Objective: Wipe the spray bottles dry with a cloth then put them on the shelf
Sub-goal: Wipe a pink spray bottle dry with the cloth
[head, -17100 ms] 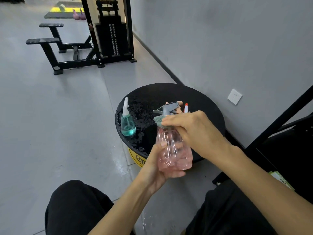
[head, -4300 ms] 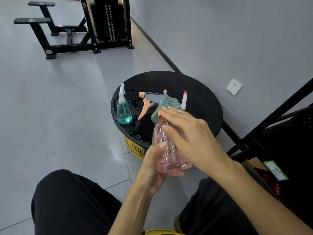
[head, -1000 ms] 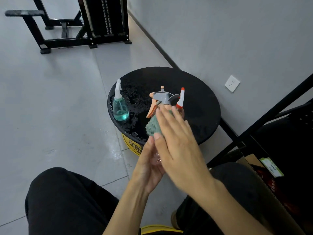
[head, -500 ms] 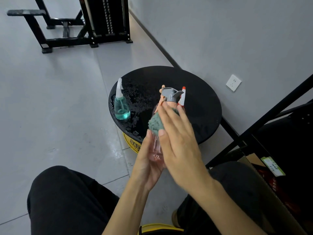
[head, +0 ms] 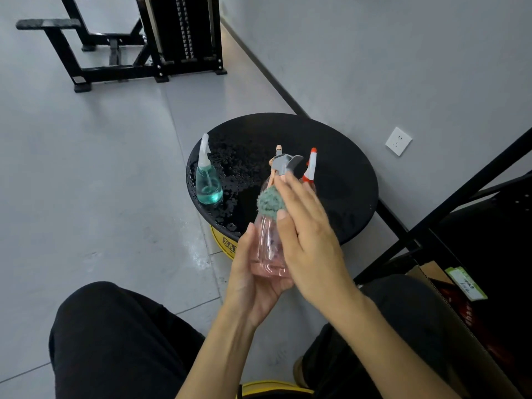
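Note:
My left hand (head: 253, 283) cradles the base of a pink see-through spray bottle (head: 267, 249) with a grey and orange trigger head, held upright above the floor in front of the round black table (head: 345, 174). Against the bottle's shoulder my right hand (head: 308, 234) presses a green-grey cloth (head: 269, 201) with flat fingers. A teal spray bottle (head: 207, 184) stands on the wet left side of the table. An orange-and-white nozzle of a third bottle (head: 310, 165) sticks up behind my right fingers; its body is hidden.
A black metal shelf frame (head: 449, 208) stands at the right, with a cardboard box (head: 449, 298) low beside it. Black gym equipment (head: 149, 41) sits at the far back. A wall socket (head: 398, 141) is on the grey wall. My dark-trousered knees fill the bottom.
The bottle's trigger head has turned further round in my left hand, and my right hand with the cloth has slid up and down the bottle's upper body.

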The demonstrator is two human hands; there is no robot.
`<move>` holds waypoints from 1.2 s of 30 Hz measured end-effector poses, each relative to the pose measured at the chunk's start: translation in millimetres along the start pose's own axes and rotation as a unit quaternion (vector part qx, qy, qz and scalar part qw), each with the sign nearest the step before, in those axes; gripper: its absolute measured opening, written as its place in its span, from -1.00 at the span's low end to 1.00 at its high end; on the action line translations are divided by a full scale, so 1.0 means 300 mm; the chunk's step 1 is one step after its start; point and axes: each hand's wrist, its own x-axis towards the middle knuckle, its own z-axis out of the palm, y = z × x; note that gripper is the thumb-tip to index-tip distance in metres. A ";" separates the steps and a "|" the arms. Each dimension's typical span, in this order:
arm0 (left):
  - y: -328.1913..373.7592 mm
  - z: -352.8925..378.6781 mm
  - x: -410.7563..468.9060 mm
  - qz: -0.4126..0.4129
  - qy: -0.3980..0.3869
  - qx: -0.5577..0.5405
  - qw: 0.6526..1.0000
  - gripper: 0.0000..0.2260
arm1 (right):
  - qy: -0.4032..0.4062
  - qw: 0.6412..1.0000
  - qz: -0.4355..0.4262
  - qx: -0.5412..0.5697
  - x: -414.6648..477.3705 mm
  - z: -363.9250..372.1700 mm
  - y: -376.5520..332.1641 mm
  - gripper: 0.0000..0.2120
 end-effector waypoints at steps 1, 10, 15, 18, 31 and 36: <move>0.002 -0.002 -0.001 0.009 -0.002 -0.008 1.000 -0.62 | -0.005 1.000 -0.014 -0.013 -0.025 0.010 -0.005 -0.51; 0.017 -0.002 0.000 0.007 -0.001 -0.003 1.000 -0.64 | -0.014 0.999 -0.033 -0.005 -0.006 -0.003 0.004 -0.55; 0.015 0.000 0.001 -0.014 0.010 0.020 1.000 -0.60 | -0.011 1.000 0.002 0.022 0.047 -0.033 0.009 -0.57; 0.017 0.010 -0.003 -0.010 0.011 -0.007 1.000 -0.60 | -0.007 0.999 -0.038 -0.017 -0.006 -0.003 0.000 -0.55; 0.024 0.016 0.002 -0.014 0.024 -0.005 1.000 -0.62 | -0.032 0.999 0.013 0.036 0.047 -0.035 0.031 -0.58; 0.023 0.007 -0.001 0.014 0.042 -0.024 0.999 -0.57 | -0.024 0.998 -0.053 -0.035 -0.047 0.019 0.011 -0.54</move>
